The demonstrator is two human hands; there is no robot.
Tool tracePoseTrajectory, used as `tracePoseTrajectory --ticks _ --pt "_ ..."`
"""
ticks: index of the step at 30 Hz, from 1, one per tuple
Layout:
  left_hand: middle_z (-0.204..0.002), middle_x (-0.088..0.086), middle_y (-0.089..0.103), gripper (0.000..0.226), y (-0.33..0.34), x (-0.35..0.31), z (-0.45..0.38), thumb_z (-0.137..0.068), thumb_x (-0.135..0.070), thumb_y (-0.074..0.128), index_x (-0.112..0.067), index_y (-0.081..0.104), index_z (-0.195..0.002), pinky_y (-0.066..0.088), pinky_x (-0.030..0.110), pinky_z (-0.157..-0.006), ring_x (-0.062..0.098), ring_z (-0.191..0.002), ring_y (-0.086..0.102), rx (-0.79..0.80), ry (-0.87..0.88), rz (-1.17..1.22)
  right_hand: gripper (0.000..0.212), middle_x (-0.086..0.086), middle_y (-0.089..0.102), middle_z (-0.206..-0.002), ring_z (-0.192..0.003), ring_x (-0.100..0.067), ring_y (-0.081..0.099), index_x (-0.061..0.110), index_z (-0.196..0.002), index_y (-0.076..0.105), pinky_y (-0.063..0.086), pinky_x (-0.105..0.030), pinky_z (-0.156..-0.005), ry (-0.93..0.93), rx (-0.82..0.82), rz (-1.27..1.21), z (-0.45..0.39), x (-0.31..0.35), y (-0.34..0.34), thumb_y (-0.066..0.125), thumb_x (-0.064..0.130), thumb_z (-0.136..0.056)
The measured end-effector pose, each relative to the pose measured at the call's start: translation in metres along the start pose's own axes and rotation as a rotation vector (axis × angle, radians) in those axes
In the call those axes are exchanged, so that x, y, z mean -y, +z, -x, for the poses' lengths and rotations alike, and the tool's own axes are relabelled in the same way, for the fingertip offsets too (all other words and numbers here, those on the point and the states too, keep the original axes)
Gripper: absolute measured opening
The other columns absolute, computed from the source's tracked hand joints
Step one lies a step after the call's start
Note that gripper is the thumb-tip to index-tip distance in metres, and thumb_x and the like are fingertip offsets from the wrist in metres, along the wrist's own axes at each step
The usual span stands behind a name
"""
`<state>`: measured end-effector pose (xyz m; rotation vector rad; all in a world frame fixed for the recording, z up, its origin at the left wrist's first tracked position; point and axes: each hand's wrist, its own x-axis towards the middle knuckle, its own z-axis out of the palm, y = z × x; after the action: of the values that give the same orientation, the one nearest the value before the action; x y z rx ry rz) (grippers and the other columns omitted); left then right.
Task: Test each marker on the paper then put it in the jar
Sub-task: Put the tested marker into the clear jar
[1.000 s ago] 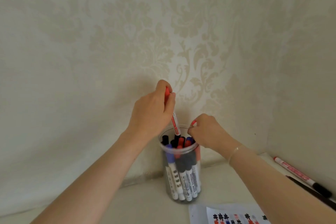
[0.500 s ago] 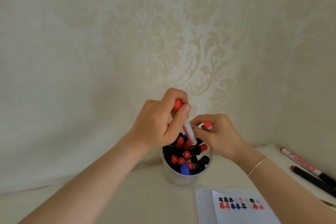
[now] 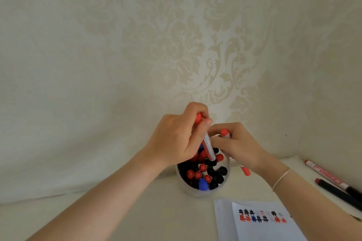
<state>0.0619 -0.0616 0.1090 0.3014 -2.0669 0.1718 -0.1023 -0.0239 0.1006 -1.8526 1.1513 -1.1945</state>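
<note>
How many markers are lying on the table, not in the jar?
2. A white marker with red print lies at the right edge. A dark marker lies just in front of it. More may be hidden past the picture's edge or under the right arm.

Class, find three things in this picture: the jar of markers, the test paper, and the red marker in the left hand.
jar [image 3: 185, 187]: head view, bare front-left wall.
test paper [image 3: 260, 229]: head view, blank area below the scribbles.
red marker [image 3: 208, 144]: head view, white labelled barrel below the thumb.
</note>
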Motion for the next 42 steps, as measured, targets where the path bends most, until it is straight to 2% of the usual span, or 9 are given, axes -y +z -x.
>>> tracePoseTrajectory --ticks 3,8,14,17,22,31,34,37,42 --pt "-0.059 0.006 0.058 0.022 -0.002 0.002 0.002 -0.102 -0.038 0.029 -0.018 0.039 -0.1 0.045 0.041 -0.039 0.023 -0.045 0.057 0.007 -0.022 -0.027 0.025 0.017 0.057 -0.043 -0.04 0.004 0.051 0.011 -0.089 0.074 0.037 -0.007 -0.047 0.034 0.023 0.037 -0.002 0.001 0.0 0.054 -0.003 -0.086" --pt "-0.066 0.004 0.061 0.017 -0.002 -0.003 0.002 -0.1 -0.037 0.036 -0.021 0.041 -0.099 0.051 0.043 -0.049 0.019 -0.053 0.062 0.093 -0.104 0.132 0.053 0.012 0.039 -0.038 -0.039 -0.005 0.03 0.033 -0.046 0.065 0.026 -0.017 -0.043 0.042 0.006 0.032 -0.006 -0.001 0.0 0.053 0.001 -0.087" --pt "-0.073 -0.001 0.066 0.005 -0.007 -0.005 0.002 -0.097 -0.034 0.038 -0.03 0.038 -0.095 0.055 0.038 -0.058 0.007 -0.062 0.067 0.192 -0.253 0.209 0.026 0.012 0.038 -0.037 -0.037 -0.005 0.03 0.013 -0.077 0.075 0.026 -0.017 -0.042 0.059 -0.022 0.029 -0.007 -0.008 -0.004 0.053 0.003 -0.088" --pt "-0.068 -0.004 0.065 0.015 -0.01 -0.011 -0.007 -0.096 -0.041 0.034 -0.027 0.034 -0.099 0.051 0.036 -0.052 0.013 -0.055 0.063 0.297 -0.125 -0.003 0.054 0.013 0.038 -0.035 -0.035 -0.002 0.033 0.029 -0.045 0.062 0.027 -0.012 -0.043 0.046 -0.021 0.038 -0.008 -0.007 -0.005 0.049 -0.001 -0.089" --pt "-0.061 -0.007 0.061 0.016 -0.008 -0.013 -0.021 -0.096 -0.034 0.037 -0.018 0.036 -0.097 0.04 0.027 -0.035 0.015 -0.04 0.049 0.273 0.193 -0.293 0.039 0.011 0.036 -0.039 -0.039 -0.002 0.032 0.025 -0.041 0.047 0.028 -0.013 -0.042 0.009 -0.024 0.036 -0.012 -0.008 -0.001 0.048 0.008 -0.076" --pt "-0.067 -0.008 0.062 0.031 -0.002 -0.003 -0.01 -0.089 -0.052 0.046 -0.027 0.036 -0.106 0.051 0.032 -0.047 0.009 -0.049 0.058 0.073 -0.081 -0.234 0.032 0.022 0.052 -0.045 -0.047 0.006 0.052 0.013 -0.084 0.069 0.039 -0.009 -0.049 -0.037 0.12 -0.035 -0.009 -0.009 -0.005 0.056 -0.016 -0.078" --pt "-0.089 -0.01 0.066 0.051 0.004 0.0 -0.005 -0.077 -0.058 0.06 -0.035 0.035 -0.115 0.051 0.026 -0.079 0.006 -0.082 0.065 0.104 -0.336 0.125 0.019 0.007 0.067 -0.067 -0.065 -0.003 0.064 -0.005 -0.095 0.067 0.047 -0.017 -0.061 -0.048 0.105 -0.019 -0.013 -0.012 -0.004 0.066 -0.009 -0.077" --pt "-0.135 -0.013 0.047 0.072 0.006 0.015 0.006 -0.073 -0.061 0.063 -0.031 0.034 -0.132 0.033 0.033 -0.111 0.0 -0.128 0.042 0.258 -0.573 0.332 0.03 -0.023 0.068 -0.082 -0.08 -0.032 0.067 -0.012 -0.096 0.065 0.055 -0.04 -0.077 -0.065 0.079 -0.044 -0.015 -0.012 -0.003 0.061 0.0 -0.069" --pt "-0.125 -0.012 0.057 0.066 -0.004 0.016 0.006 -0.075 -0.031 0.063 -0.034 0.033 -0.134 0.048 0.037 -0.096 0.008 -0.112 0.057 0.719 -0.685 0.151 0.003 0.009 0.044 -0.051 -0.051 -0.001 0.043 0.0 -0.065 0.052 0.036 -0.01 -0.056 -0.073 0.136 -0.055 -0.017 -0.006 -0.001 0.051 0.003 -0.066"
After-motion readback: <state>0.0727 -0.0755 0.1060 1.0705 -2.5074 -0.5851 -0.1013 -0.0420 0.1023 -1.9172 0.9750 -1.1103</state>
